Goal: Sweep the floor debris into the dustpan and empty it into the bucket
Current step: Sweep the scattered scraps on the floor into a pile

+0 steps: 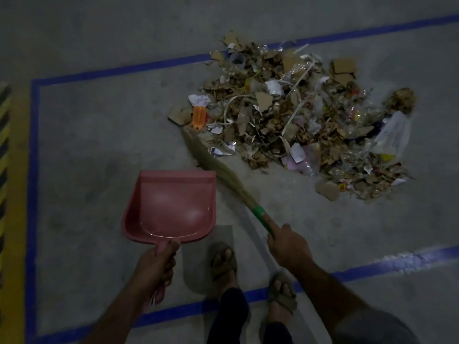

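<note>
Heap of torn brown cardboard, paper scraps and clear plastic debris (pixel 305 115) on grey concrete floor (pixel 99 135), up and right of both grips.

Right hand (pixel 288 247) clasps the green handle of a straw-bristled broom (pixel 218 170), forefinger laid along it; bristle tips touch the heap's near-left edge beside an orange plastic piece (pixel 198 117). Left hand (pixel 154 269) grips the handle of an empty pink plastic dustpan (pixel 171 207), just left of the broom. Sandalled feet (pixel 223 261) between the arms; blue tape lines (pixel 34 170) border the patch.

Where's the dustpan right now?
In the head view, the pink dustpan is lower centre, empty, held by the left hand, just left of the broom and short of the debris pile.
</note>
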### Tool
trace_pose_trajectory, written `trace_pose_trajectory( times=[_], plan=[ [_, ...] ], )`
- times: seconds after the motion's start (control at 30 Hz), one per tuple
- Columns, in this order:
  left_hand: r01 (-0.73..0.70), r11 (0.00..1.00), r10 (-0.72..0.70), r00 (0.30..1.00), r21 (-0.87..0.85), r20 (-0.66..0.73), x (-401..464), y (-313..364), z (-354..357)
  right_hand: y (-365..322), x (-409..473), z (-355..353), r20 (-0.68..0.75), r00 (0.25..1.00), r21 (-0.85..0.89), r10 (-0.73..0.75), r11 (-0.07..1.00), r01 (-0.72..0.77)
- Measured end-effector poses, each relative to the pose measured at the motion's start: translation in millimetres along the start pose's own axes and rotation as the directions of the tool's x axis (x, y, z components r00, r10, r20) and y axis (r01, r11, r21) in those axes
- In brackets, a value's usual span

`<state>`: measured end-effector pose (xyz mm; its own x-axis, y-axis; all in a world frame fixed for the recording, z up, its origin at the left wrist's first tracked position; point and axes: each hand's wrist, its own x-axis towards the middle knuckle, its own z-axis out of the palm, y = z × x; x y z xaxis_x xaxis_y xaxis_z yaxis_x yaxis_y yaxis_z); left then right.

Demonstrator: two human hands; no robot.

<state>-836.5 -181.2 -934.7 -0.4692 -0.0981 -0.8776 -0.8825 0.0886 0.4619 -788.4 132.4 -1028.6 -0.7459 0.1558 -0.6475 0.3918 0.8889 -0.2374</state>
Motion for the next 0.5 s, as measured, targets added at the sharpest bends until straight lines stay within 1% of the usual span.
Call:
trace_pose_trajectory(
  times=[0.13, 0.2, 0.27, 0.43, 0.5],
  plan=[
    [-0.008, 0.998, 0.006, 1.000, 0.061, 0.029, 10.9, 18.0, 3.7, 24.5, 20.5, -24.7, -0.060, 0.980, 0.077, 0.190, 0.980, -0.185],
    [-0.033, 0.996, 0.029, 0.998, 0.089, 0.048, 13.2, 27.5, 11.0, 44.0, 13.8, -37.9, -0.120, 0.961, 0.134, 0.249, 0.963, -0.233],
    [-0.065, 0.992, 0.059, 0.997, 0.112, 0.057, 13.6, 39.2, 22.5, 64.1, -3.2, -48.8, -0.157, 0.951, 0.182, 0.267, 0.954, -0.238],
    [-0.106, 0.979, 0.087, 0.990, 0.172, 0.115, 9.8, 72.6, 63.1, 99.4, -56.6, -57.5, -0.159, 0.953, 0.300, 0.256, 0.933, -0.201],
    [-0.135, 0.968, 0.103, 0.983, 0.211, 0.154, 10.8, 84.3, 79.8, 107.0, -73.8, -56.2, -0.185, 0.939, 0.394, 0.289, 0.897, -0.198]
  ],
)
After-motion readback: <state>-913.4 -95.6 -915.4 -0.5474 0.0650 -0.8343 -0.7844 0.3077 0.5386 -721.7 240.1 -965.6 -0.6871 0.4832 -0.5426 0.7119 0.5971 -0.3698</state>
